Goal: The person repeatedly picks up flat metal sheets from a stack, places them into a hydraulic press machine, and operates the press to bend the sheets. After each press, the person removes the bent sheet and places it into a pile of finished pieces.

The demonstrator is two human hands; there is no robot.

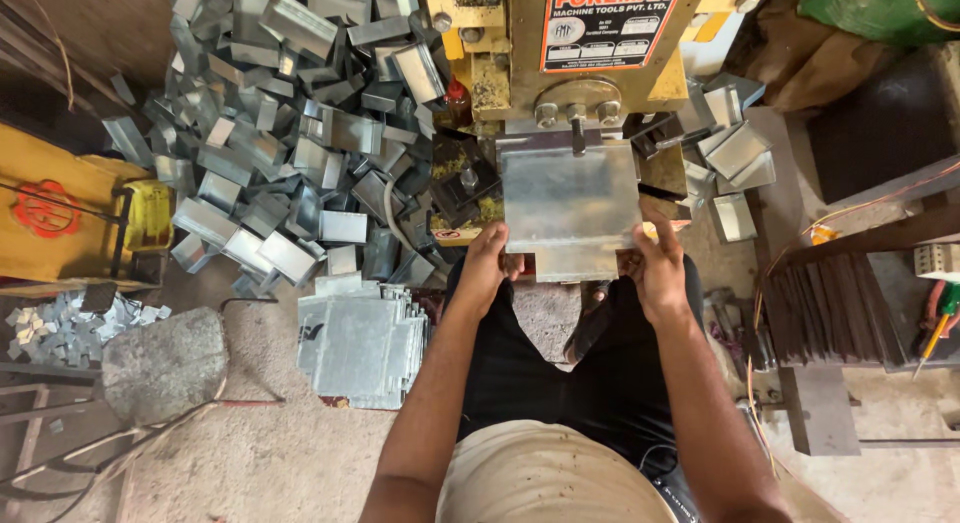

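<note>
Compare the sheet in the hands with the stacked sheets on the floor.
The held sheet lies alone under the press, gripped by the left hand and right hand; the floor stack holds many sheets, untouched. The held one looks larger, being nearer the camera. Both are flat, grey and shiny.

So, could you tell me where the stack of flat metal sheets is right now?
In the head view, the stack of flat metal sheets lies on the floor, left of the left hand, just below the heap of bent pieces.
</note>
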